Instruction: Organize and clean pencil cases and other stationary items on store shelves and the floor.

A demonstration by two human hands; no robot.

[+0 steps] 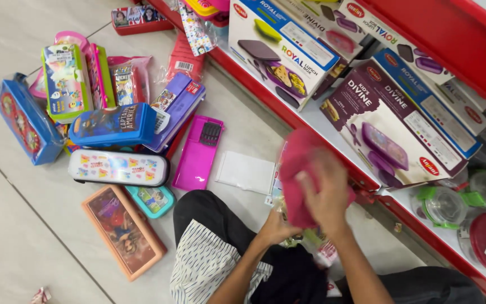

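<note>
Pale floor tiles (7,236) carry a spread of pencil boxes at the left: a blue case (25,121), a green box (66,81), a blue box (113,125), a white case (118,168) and an orange box (124,231). A magenta tray (198,153) lies open at the centre, with a white sheet (246,171) just beside it.

Left hand (277,228) is curled below a pink cloth (302,169); what it grips cannot be told. Right hand (327,194) is closed over the cloth, which is blurred by motion and is held above the lap, near the front edge of a red shelf (254,84).

Judgement: a wiping step is in hand. Next move calls for a firm hold on whatever sits under the cloth.

Boxed lunch boxes (389,126) and a round container (442,205) stand on the shelf at the right.
</note>
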